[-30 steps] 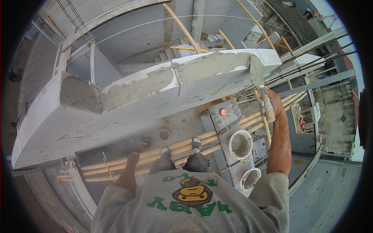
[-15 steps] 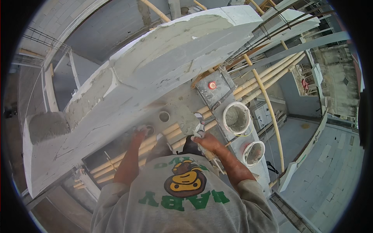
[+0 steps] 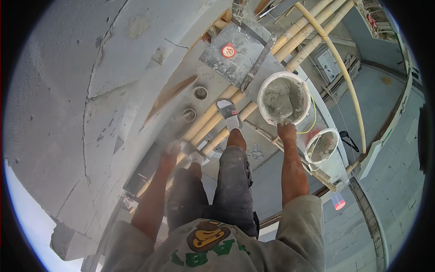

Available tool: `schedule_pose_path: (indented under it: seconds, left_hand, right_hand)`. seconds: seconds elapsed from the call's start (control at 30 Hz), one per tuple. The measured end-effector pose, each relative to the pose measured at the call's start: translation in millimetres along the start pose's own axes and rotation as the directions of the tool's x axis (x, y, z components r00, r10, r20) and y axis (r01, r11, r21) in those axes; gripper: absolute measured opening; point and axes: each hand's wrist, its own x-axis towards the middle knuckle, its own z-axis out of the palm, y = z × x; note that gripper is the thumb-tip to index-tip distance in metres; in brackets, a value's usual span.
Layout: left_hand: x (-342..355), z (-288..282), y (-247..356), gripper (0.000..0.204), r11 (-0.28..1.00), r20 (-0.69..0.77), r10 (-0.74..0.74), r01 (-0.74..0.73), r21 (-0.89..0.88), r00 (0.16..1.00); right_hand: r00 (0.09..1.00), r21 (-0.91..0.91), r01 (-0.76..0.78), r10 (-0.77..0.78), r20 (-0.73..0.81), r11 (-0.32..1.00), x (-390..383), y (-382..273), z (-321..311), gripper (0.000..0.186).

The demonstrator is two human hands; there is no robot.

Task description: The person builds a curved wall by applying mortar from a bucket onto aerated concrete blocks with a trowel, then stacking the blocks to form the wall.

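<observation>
My right hand (image 3: 286, 131) is closed at the near rim of a white bucket (image 3: 304, 115) of wet grey mortar. It grips a trowel whose mortar-coated blade (image 3: 282, 103) lies in the bucket; the handle is mostly covered by my fingers. My left hand (image 3: 172, 148), empty as far as I can see, hangs over the bamboo poles beside the wall, its fingers smeared by motion. The large grey block wall (image 3: 59, 90) rises at the left, with cracks and mortar patches on its face.
I stand in sandals on bamboo poles (image 3: 209, 119), with the floor far below. A second, smaller bucket (image 3: 336, 141) sits nearer on the right. On a grey board (image 3: 235, 68) lie a round red object (image 3: 228, 51) and a long flat blade-like tool (image 3: 261, 61).
My right hand has moved with the trowel from in front of my body to the right, into the bucket. My view has swung, so the wall fills more of the left side.
</observation>
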Motion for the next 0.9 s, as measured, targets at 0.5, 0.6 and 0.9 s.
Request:
schedule_pose_path:
  seconds: [0.5, 0.6, 0.9]
  left_hand:
    - [239, 34, -67, 0.058, 0.972, -0.076, -0.148, 0.159, 0.172, 0.986]
    - [272, 23, -78, 0.059, 0.829, -0.165, -0.165, 0.227, 0.51, 0.972]
    - [324, 27, -118, 0.075, 0.852, -0.439, -0.115, 0.315, 0.418, 0.891]
  right_hand:
    - [0.709, -0.253, 0.702, -0.683, 0.173, 0.665, 52, -245, 207, 0.037]
    - [0.742, -0.241, 0.67, -0.642, 0.193, 0.702, 63, -285, 230, 0.033]
    - [0.606, -0.428, 0.766, -0.76, 0.235, 0.479, 143, -336, 251, 0.031]
